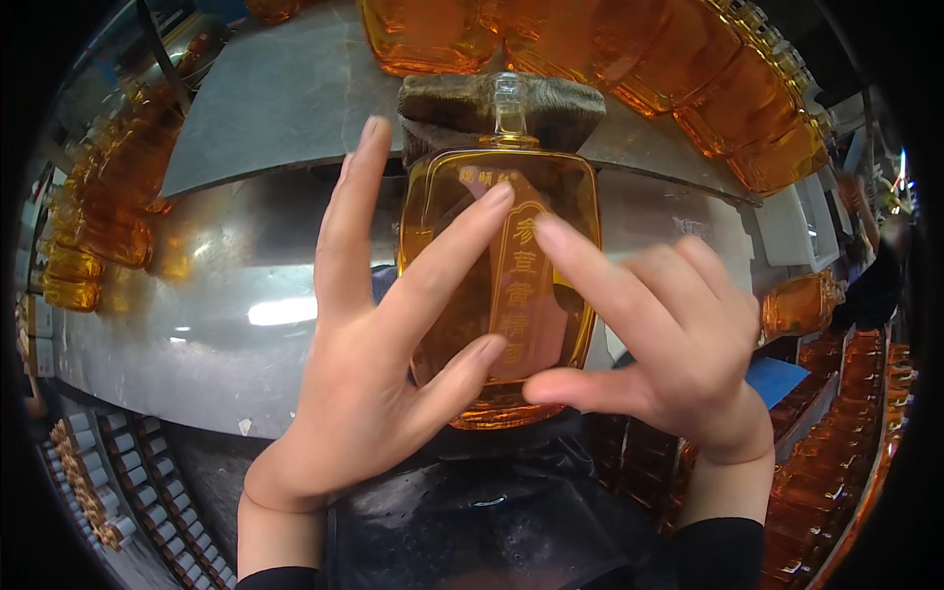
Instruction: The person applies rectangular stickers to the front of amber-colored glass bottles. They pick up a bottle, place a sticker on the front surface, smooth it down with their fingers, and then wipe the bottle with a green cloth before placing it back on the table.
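Observation:
A big flat glass bottle (460,265) of amber liquid lies in front of me, its neck pointing away and resting at a brown plush-covered block (560,106). Gold lettering and a gold-outlined panel run down its face, with a pinkish patch behind. On the left, my left hand (369,393) is open, fingers spread, with the index fingertip and thumb over the bottle's face. From the right comes my right hand (678,344); its index finger and thumb stretch apart over the panel while the other fingers curl. Neither hand grips the bottle.
Rows of amber bottles (669,59) stand along the far side, with more bottles (108,197) at the left. A metal table (226,334) lies under the work. Crates of white-topped items (147,482) are at lower left; bottles (836,433) fill the lower right.

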Tool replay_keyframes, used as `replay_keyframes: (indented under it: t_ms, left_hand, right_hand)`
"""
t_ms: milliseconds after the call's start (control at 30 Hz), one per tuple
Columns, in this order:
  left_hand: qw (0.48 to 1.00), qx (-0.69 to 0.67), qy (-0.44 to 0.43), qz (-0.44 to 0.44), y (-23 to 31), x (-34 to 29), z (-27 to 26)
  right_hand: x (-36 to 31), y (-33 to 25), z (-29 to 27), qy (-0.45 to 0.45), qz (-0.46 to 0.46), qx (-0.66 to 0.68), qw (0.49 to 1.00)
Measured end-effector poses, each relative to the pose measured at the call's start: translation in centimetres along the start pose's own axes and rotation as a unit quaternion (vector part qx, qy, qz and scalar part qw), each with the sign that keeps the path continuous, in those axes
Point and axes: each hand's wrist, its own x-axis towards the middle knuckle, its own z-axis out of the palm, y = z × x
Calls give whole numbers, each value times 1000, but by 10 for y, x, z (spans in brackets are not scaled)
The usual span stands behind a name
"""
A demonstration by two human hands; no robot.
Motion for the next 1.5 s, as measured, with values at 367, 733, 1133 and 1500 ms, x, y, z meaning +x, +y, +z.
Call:
replay_keyframes:
  t_ms: [367,733,1133,1500]
  left_hand:
    - [999,-30,-13,-30,5,5,7]
    - [996,-79,40,-31,-4,6,24]
    - [995,-83,8,-50,4,8,14]
    - [984,-158,-18,-73,3,3,13]
  right_hand:
    - [7,6,5,-107,64,11,992]
    - [2,8,14,-89,83,48,991]
    - [3,7,9,-109,59,9,992]
    - [12,71,9,-1,162,397,903]
